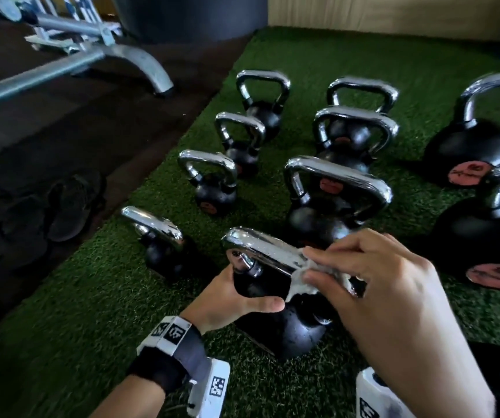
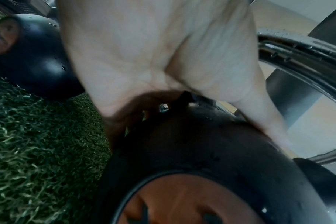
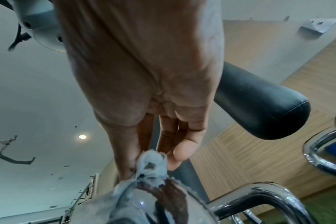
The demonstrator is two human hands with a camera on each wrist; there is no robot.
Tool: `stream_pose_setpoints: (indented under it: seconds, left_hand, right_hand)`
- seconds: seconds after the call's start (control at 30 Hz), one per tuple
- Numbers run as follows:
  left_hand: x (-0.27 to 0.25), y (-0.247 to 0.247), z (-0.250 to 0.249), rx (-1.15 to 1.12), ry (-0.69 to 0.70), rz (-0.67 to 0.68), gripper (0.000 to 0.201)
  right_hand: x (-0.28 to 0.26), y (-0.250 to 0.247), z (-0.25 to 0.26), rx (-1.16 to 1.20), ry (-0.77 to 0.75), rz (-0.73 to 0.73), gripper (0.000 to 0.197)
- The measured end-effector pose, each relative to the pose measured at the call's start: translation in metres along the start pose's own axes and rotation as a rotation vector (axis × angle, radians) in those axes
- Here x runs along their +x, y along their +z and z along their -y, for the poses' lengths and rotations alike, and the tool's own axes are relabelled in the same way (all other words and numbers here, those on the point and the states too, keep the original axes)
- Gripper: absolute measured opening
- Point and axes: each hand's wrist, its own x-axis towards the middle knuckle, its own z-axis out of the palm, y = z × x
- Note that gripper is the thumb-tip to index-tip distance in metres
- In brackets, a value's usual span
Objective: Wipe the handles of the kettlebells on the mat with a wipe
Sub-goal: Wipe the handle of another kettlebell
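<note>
My left hand [image 1: 224, 297] is gripping the nearest kettlebell [image 1: 285, 327] on the green mat [image 1: 92, 312]; my right hand [image 1: 372, 276] is pinching a wipe [image 1: 300, 279] around its chrome handle [image 1: 267, 251].

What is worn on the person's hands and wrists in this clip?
Both hands are bare, no gloves or sleeves. The left wrist carries a black strap with white blocks printed with black square markers, and a white camera housing with another marker. The right wrist shows a similar white marked housing, partly cut off by the frame.
</note>
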Motion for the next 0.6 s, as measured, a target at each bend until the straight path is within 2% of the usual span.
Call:
stream_pose_setpoints:
  seconds: [0.23,0.43,0.6]
  left_hand:
    - [0.002,-0.002,0.002,-0.015,0.024,0.008,0.073]
    - [0.004,-0.004,0.011,-0.007,-0.008,-0.03,0.083]
    - [0.0,0.0,0.006,0.012,-0.018,-0.053,0.082]
  right_hand:
    - [0.002,0.011,0.014,-0.025,0.017,-0.024,0.024]
    - [-0.03,-0.007,-0.006,0.02,0.138,-0.14,0.026]
    - [-0.036,0.003,-0.011,0.138,0.186,-0.244,0.027]
